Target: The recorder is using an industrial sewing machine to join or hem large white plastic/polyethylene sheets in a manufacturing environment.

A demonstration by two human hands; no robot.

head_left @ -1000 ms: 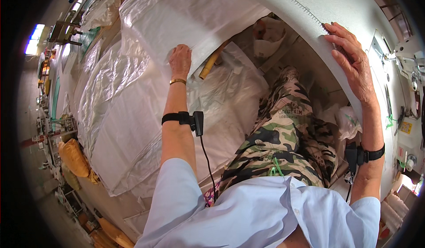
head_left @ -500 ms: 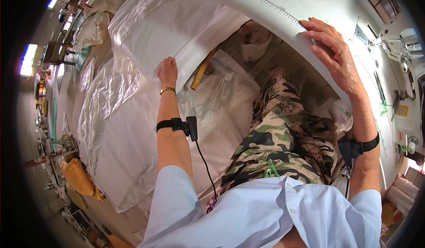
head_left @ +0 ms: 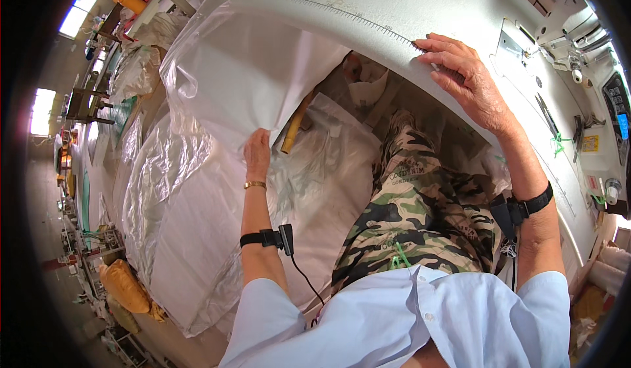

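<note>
My left hand is closed on the near corner of a smooth white sheet, pulling it taut into a point. The sheet hangs from the left part of a pale worktable and looks like thin fabric or plastic; I cannot tell which. On the table's near edge, my right hand is open with fingers stretched and nothing visible in it. Its fingertips touch the tabletop at the right end of a printed ruler scale. Below my left hand lies more white material with clear plastic film.
A sewing machine stands on the table at the right. Near it lies a dark slim tool with green string. A yellow-brown stick shows under the sheet. Orange bundles lie at the left. My camouflage-clad legs are under the table.
My left hand has drawn the sheet's corner down toward me, and more of the ruler scale shows. My right hand stays at the scale's end. The whole view has shifted slightly.
</note>
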